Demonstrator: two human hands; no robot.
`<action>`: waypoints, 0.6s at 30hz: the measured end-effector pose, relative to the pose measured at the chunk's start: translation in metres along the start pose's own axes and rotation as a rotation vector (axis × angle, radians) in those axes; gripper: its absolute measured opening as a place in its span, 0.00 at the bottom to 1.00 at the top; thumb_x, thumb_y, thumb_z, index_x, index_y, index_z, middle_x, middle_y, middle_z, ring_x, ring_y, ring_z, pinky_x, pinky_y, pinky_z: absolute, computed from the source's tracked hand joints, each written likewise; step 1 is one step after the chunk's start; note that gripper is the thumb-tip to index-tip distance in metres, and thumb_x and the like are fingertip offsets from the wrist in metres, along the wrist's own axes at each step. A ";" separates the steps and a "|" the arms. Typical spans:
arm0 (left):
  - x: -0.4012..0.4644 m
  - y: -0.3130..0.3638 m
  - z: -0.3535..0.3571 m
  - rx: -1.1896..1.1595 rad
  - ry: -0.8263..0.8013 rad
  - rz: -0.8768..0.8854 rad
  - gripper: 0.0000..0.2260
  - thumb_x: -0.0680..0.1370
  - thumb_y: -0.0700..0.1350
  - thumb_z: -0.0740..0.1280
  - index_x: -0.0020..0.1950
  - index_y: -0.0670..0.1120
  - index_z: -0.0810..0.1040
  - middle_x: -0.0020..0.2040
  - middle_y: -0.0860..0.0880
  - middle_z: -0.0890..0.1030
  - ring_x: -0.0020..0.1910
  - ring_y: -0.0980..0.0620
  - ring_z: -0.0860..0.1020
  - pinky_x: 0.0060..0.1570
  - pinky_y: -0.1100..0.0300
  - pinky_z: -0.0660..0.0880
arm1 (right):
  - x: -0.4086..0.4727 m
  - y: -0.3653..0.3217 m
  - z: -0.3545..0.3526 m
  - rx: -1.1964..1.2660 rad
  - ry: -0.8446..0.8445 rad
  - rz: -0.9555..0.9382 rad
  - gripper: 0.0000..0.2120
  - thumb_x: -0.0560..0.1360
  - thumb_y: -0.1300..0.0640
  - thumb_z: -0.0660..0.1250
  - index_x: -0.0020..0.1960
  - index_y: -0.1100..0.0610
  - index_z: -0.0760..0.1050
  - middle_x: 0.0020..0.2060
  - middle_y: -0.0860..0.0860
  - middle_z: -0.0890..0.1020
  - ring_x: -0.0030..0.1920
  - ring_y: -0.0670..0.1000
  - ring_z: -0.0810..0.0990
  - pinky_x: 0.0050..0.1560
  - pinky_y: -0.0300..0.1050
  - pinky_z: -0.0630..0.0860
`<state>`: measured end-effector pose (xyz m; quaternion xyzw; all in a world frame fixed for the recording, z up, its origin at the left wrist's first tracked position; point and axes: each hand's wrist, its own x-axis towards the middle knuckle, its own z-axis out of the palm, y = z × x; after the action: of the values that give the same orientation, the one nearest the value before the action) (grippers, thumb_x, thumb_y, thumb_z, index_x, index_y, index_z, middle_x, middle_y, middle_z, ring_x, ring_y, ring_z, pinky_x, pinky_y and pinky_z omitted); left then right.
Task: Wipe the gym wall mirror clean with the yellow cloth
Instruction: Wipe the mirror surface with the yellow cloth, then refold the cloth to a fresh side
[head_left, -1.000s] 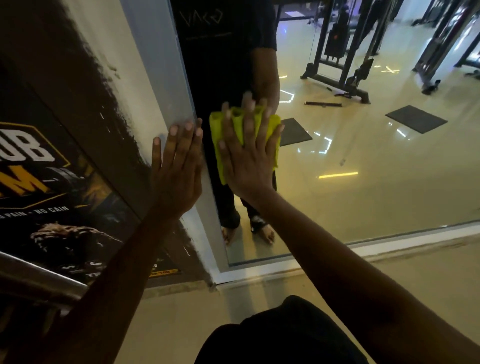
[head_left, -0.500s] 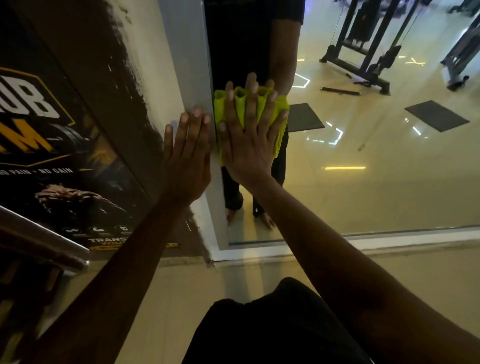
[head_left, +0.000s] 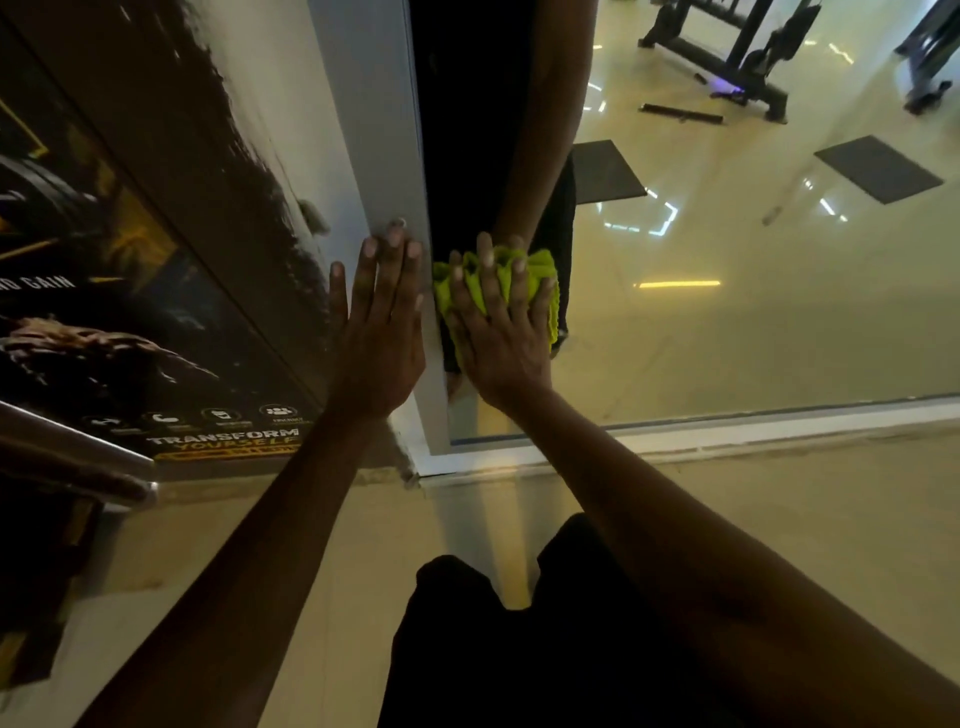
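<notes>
The wall mirror (head_left: 727, 322) fills the upper right and reflects a glossy gym floor. My right hand (head_left: 501, 332) presses the bunched yellow cloth (head_left: 545, 275) flat against the glass near the mirror's lower left corner, fingers spread and straight. Most of the cloth is hidden under the palm. My left hand (head_left: 376, 322) lies flat with straight fingers on the grey mirror frame (head_left: 374, 156) and the wall just left of the cloth.
A dark gym poster (head_left: 130, 312) covers the wall at the left. A metal handrail (head_left: 67, 447) juts in at the lower left. The mirror's bottom frame (head_left: 727, 431) meets the tan floor (head_left: 779, 519). My dark-clothed legs (head_left: 519, 649) are below.
The right hand has slid the cloth down the glass toward the mirror's lower left corner. The left hand has moved down the frame with it, and the view has tilted downward.
</notes>
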<state>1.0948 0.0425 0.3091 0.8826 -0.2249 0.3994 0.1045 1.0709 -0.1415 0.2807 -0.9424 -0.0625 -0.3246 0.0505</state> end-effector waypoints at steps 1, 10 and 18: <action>0.000 0.000 -0.001 0.000 -0.007 -0.001 0.30 0.90 0.44 0.61 0.89 0.44 0.50 0.88 0.44 0.53 0.88 0.45 0.46 0.86 0.41 0.43 | -0.005 0.006 0.001 -0.011 -0.030 -0.020 0.41 0.88 0.44 0.65 0.90 0.50 0.43 0.89 0.58 0.50 0.88 0.66 0.45 0.83 0.79 0.51; 0.001 -0.012 -0.004 0.056 -0.030 0.049 0.34 0.89 0.44 0.64 0.90 0.45 0.48 0.87 0.44 0.54 0.88 0.47 0.45 0.86 0.39 0.48 | 0.038 0.003 -0.018 0.066 0.136 0.029 0.32 0.86 0.45 0.68 0.85 0.48 0.59 0.86 0.56 0.57 0.85 0.71 0.51 0.81 0.81 0.53; 0.006 0.009 -0.039 -0.018 -0.188 -0.036 0.28 0.90 0.46 0.60 0.89 0.44 0.54 0.88 0.42 0.56 0.88 0.42 0.51 0.85 0.36 0.53 | 0.022 0.010 -0.055 0.244 0.074 0.008 0.22 0.90 0.50 0.61 0.83 0.53 0.72 0.83 0.61 0.70 0.85 0.73 0.59 0.82 0.80 0.53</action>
<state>1.0684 0.0473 0.3396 0.9192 -0.2213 0.3107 0.0981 1.0564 -0.1574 0.3374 -0.9170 -0.0957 -0.3488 0.1683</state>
